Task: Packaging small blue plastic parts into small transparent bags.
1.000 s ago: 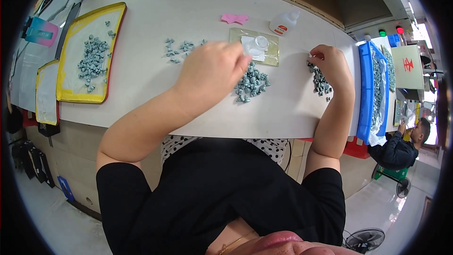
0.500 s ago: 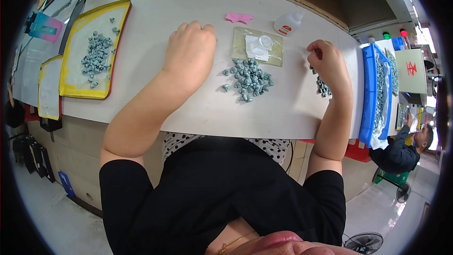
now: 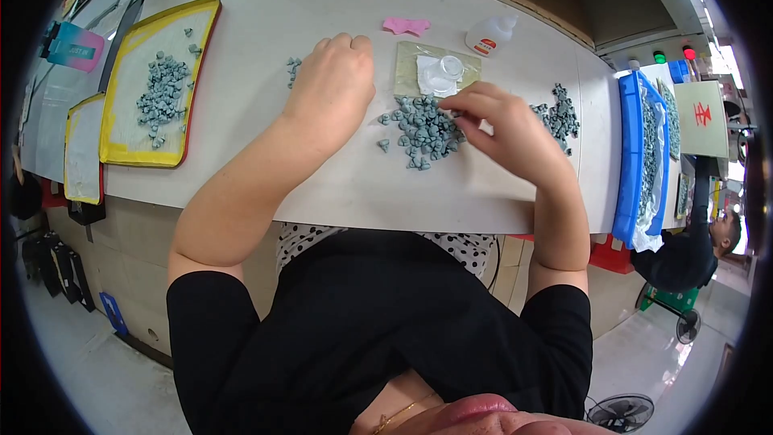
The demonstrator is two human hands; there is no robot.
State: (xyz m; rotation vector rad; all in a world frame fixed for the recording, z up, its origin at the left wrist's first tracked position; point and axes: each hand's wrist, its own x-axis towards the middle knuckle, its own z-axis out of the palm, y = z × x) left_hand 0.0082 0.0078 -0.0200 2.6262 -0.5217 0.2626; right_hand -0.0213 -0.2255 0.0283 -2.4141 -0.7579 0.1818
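Observation:
My left hand [image 3: 334,80] is curled with its back toward me. Its fingertips are hidden, and so is anything they hold. Beside it shows a small cluster of grey-green pieces [image 3: 294,71]. My right hand [image 3: 511,125] reaches to the right edge of the central pile of small, knob-like grey-green pieces [image 3: 420,130], its thumb and fingertips closing on one piece. Past that hand lies another pile of such pieces [image 3: 561,115]. Behind the central pile are a clear round cup [image 3: 450,68] and white paper on a yellowish pad [image 3: 408,72].
A yellow-rimmed tray of pieces [image 3: 129,141] lies left, near a teal-pink bottle [image 3: 76,47]. At the back are a pink cloth [image 3: 407,26] and white bottle [image 3: 491,36]. A blue bin [image 3: 626,161] stands right; beyond it works another person [image 3: 684,258].
My right hand has moved left from the right-hand pile to the central pile, uncovering the right-hand pile. My left hand has shifted slightly right, and the small cluster beside it now shows.

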